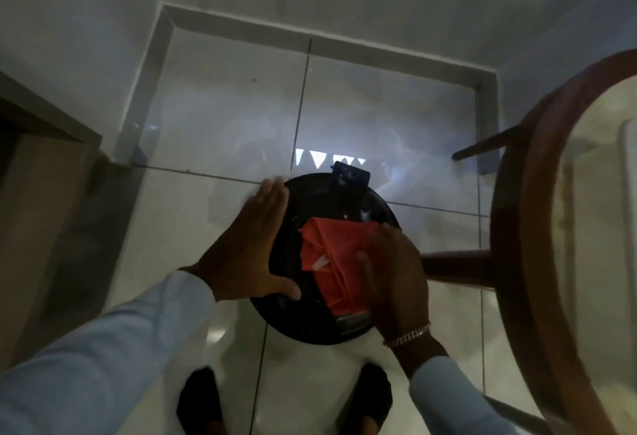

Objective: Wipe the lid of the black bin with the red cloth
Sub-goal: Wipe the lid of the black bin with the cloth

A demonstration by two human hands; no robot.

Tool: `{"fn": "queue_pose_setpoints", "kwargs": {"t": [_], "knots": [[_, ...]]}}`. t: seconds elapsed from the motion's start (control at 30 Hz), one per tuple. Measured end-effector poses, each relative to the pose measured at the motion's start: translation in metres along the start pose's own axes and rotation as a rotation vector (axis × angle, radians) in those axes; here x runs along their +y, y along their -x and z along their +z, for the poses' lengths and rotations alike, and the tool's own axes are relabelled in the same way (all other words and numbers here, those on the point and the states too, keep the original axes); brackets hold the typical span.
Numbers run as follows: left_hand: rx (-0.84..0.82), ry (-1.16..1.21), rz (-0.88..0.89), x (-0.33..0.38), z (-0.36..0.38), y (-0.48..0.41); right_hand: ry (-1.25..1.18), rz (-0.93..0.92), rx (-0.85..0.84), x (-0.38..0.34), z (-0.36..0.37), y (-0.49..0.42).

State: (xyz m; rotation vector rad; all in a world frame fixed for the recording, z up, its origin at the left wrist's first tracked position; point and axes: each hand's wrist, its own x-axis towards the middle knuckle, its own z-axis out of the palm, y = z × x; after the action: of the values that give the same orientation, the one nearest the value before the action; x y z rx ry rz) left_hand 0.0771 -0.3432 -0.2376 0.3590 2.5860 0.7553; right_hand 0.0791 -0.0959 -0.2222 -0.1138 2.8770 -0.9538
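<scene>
Below me, on the glossy pale tiled floor point(213, 117), stands the round black bin with its shiny black plastic lid point(348, 203), seen almost straight from above. At the far edge of the lid I see a small black hinge piece point(350, 172).

My left hand point(246, 245) lies flat against the left edge of the lid. Its fingers are stretched out and close together, and the thumb points to the right along the near part of the lid. It holds nothing.

My right hand point(393, 279) is on the right side of the lid and grips the crumpled red cloth point(331, 259). The thumb lies on top of the fabric and the other fingers curl around its right edge. The cloth rests on the middle and near part of the lid, and it covers a good part of this surface. A small white label shows on it. On the right wrist there is a metal chain bracelet point(408, 334), and both arms wear light blue sleeves point(113, 341).

To the right, just beside the bin, stands a round wooden table with a pale top point(537, 262); 2 of its dark legs reach toward the bin. Near the bottom edge I see 2 dark shoes point(198, 400) on the tiles.
</scene>
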Motion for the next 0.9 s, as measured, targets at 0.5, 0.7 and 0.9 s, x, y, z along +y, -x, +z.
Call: {"fn": "queue_pose_setpoints", "kwargs": {"t": [0.5,0.7,0.9], "knots": [[-0.048,-0.152,0.215,-0.023,0.024,-0.018,0.198,0.289,0.184,-0.026,0.065,-0.020],[-0.038,-0.131,0.212,-0.024,0.026,-0.020,0.314,0.092,0.155,-0.026,0.067,0.001],[-0.046,-0.144,0.208,-0.021,0.025,-0.021,0.326,0.216,0.142,-0.015,0.060,-0.015]]}}
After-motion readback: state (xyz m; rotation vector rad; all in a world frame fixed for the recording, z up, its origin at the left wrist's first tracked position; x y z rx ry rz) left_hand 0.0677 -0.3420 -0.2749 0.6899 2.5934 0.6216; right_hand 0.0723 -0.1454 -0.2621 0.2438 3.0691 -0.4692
